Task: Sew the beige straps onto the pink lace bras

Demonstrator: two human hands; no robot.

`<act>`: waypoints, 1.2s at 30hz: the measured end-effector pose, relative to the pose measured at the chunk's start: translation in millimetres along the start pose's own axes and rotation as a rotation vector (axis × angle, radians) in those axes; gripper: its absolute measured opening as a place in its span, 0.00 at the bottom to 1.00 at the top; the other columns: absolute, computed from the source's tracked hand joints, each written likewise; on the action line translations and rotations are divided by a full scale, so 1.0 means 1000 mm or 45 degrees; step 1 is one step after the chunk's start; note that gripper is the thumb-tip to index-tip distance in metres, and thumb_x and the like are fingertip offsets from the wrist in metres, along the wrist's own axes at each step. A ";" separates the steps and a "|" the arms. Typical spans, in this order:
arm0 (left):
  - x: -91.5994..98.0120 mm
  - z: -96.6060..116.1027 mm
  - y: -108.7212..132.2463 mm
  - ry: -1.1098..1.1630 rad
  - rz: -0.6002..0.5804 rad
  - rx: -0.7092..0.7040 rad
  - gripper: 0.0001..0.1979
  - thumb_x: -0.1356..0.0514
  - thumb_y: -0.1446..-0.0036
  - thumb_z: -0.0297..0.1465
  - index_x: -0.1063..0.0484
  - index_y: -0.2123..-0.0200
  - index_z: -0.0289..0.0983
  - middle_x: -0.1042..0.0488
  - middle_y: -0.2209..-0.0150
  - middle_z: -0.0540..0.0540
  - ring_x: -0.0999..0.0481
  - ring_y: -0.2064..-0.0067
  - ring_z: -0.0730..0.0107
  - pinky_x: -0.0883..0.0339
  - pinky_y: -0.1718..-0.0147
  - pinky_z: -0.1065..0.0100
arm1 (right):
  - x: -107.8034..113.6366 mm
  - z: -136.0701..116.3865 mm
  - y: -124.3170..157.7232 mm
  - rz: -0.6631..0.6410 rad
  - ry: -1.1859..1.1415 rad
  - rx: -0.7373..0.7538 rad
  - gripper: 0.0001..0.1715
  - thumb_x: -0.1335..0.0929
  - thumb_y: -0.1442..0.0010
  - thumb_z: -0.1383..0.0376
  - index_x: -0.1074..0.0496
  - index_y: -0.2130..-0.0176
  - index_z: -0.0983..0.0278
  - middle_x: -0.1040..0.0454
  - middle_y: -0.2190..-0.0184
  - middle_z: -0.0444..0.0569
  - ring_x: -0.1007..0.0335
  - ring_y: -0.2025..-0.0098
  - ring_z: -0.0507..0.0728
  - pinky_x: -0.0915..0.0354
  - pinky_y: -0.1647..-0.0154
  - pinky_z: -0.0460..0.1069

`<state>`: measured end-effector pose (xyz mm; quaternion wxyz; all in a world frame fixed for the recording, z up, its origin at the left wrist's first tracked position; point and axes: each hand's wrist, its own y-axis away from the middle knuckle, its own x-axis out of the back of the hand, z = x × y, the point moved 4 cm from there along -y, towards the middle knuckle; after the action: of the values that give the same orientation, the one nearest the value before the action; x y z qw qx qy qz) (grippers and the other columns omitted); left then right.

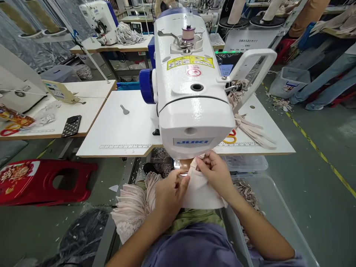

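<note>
While both hands work right under the head of the sewing machine [191, 92], the head view shows how little room there is. The left hand [169, 193] pinches the near left edge of a pale fabric piece [200, 189], fingers closed on it; the right hand [215, 172] clenches the same piece at its top, just below the machine's face. The piece lies over the person's lap at the front edge of the desk [130, 129], its upper end reaching in under the machine where the needle area is hidden.

As I judge it, the main danger is to the fingertips: they sit so near the hidden needle that a slight push forward could bring them under it. With two separate grips on one soft piece, uneven pull could also skew it or fold a pleat into the seam.

A heap of lace pieces [133, 207] hangs at the left knee, touching the left forearm; a snag could drag it to the floor. Tan straps [250, 128] and scissors [230, 138] lie on the desk to the right, near its edge, and a clear bin [278, 207] stands below them.
</note>
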<state>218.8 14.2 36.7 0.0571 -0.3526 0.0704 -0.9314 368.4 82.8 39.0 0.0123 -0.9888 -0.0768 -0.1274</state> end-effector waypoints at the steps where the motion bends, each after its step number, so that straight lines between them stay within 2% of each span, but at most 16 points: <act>1: 0.003 -0.001 0.000 -0.102 0.022 -0.098 0.17 0.50 0.32 0.39 0.25 0.57 0.37 0.25 0.79 0.52 0.29 0.78 0.71 0.41 0.76 0.71 | 0.001 -0.002 -0.007 -0.018 0.071 0.024 0.08 0.34 0.41 0.59 0.35 0.69 0.60 0.32 0.81 0.39 0.38 0.78 0.51 0.42 0.75 0.46; 2: 0.004 -0.001 0.000 -0.205 0.047 -0.206 0.17 0.51 0.31 0.38 0.24 0.54 0.38 0.22 0.77 0.50 0.27 0.76 0.70 0.40 0.75 0.70 | 0.001 -0.004 -0.014 -0.043 0.130 0.046 0.08 0.34 0.41 0.60 0.35 0.69 0.61 0.33 0.81 0.39 0.38 0.78 0.51 0.42 0.75 0.46; 4: 0.006 0.000 -0.001 -0.396 0.099 -0.388 0.20 0.54 0.29 0.36 0.22 0.55 0.38 0.20 0.75 0.48 0.26 0.76 0.69 0.41 0.75 0.69 | 0.001 -0.005 -0.027 -0.100 0.214 0.098 0.05 0.35 0.42 0.61 0.34 0.68 0.61 0.31 0.80 0.39 0.35 0.77 0.53 0.40 0.73 0.47; 6: 0.007 0.002 -0.003 -0.531 0.139 -0.456 0.22 0.55 0.28 0.36 0.21 0.56 0.39 0.21 0.77 0.48 0.27 0.78 0.69 0.43 0.76 0.68 | -0.002 -0.005 -0.037 -0.151 0.286 0.150 0.04 0.35 0.42 0.63 0.32 0.67 0.60 0.28 0.78 0.41 0.32 0.74 0.54 0.38 0.70 0.48; 10: 0.009 0.004 -0.008 -0.643 0.134 -0.455 0.24 0.57 0.28 0.37 0.20 0.55 0.39 0.22 0.80 0.50 0.28 0.80 0.71 0.46 0.78 0.68 | -0.007 -0.002 -0.049 -0.212 0.438 0.211 0.05 0.36 0.42 0.65 0.31 0.66 0.59 0.29 0.80 0.40 0.34 0.75 0.56 0.36 0.68 0.50; 15: 0.011 0.004 -0.011 -0.664 0.142 -0.480 0.22 0.55 0.28 0.35 0.20 0.56 0.38 0.25 0.82 0.50 0.31 0.81 0.70 0.49 0.79 0.67 | -0.007 -0.007 -0.049 -0.203 0.532 0.243 0.03 0.36 0.43 0.65 0.33 0.68 0.59 0.31 0.79 0.43 0.35 0.73 0.57 0.36 0.66 0.52; 17: 0.011 0.004 -0.011 -0.675 0.154 -0.491 0.21 0.54 0.29 0.35 0.20 0.56 0.38 0.25 0.82 0.51 0.31 0.81 0.70 0.49 0.79 0.67 | -0.006 -0.009 -0.048 -0.211 0.540 0.234 0.03 0.37 0.43 0.65 0.36 0.70 0.58 0.32 0.79 0.43 0.36 0.74 0.57 0.37 0.67 0.52; 21: 0.010 0.005 -0.011 -0.708 0.170 -0.514 0.21 0.54 0.29 0.35 0.20 0.57 0.38 0.27 0.83 0.51 0.32 0.82 0.70 0.49 0.80 0.66 | -0.008 -0.010 -0.050 -0.216 0.533 0.211 0.11 0.37 0.43 0.65 0.46 0.74 0.58 0.36 0.81 0.41 0.42 0.77 0.55 0.41 0.71 0.51; 23: 0.011 0.005 -0.011 -0.730 0.173 -0.519 0.22 0.54 0.29 0.35 0.20 0.57 0.39 0.27 0.84 0.51 0.32 0.82 0.71 0.49 0.80 0.66 | -0.009 -0.010 -0.051 -0.205 0.543 0.217 0.13 0.37 0.44 0.65 0.48 0.75 0.58 0.37 0.82 0.41 0.44 0.77 0.54 0.43 0.72 0.50; 36: 0.013 0.008 -0.013 -0.761 0.180 -0.530 0.24 0.56 0.28 0.35 0.19 0.61 0.40 0.27 0.85 0.51 0.33 0.83 0.71 0.51 0.80 0.67 | -0.008 -0.013 -0.047 -0.193 0.597 0.242 0.06 0.37 0.41 0.66 0.34 0.70 0.59 0.30 0.78 0.44 0.35 0.72 0.57 0.34 0.65 0.51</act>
<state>213.5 23.9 53.0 0.0663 -0.6074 0.2626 -0.7468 349.9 127.4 50.0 0.1130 -0.9181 -0.1572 -0.3459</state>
